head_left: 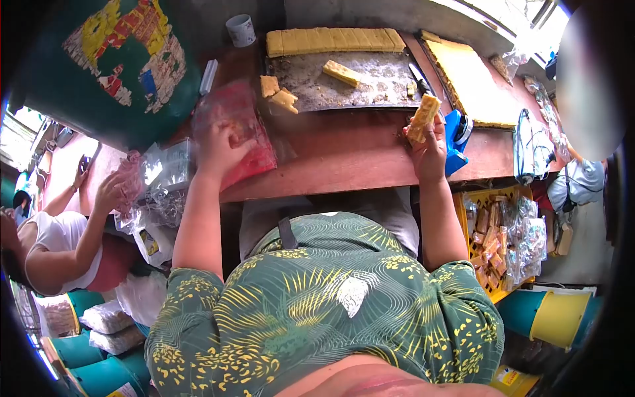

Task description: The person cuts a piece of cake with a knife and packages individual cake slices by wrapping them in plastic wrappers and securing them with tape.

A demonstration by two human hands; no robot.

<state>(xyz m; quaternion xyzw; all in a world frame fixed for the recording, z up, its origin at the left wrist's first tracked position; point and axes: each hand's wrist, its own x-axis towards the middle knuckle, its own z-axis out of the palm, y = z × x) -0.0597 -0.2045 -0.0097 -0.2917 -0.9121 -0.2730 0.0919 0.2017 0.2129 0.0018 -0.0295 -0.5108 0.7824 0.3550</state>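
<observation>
My right hand (430, 152) grips a golden-brown cake slice (424, 118), held upright between thumb and fingers above the table's front edge. Beside that hand stands a blue tape dispenser (456, 142). My left hand (225, 149) lies on a pile of red and clear plastic bags (254, 155); its thumb is apart from the fingers, whose tips are blurred. Further back is a worn baking tray (311, 79) with a long row of cut cake (334, 42) along its far side. One loose slice (342, 73) and two broken pieces (283, 99) lie on and beside it.
A knife (420, 79) lies at the tray's right edge, near a second cake sheet (469, 79). A yellow crate (493, 245) with wrapped bars is below right. A white cup (241, 31) and a green drum (112, 73) stand left. A co-worker (66, 245) handles plastic at far left.
</observation>
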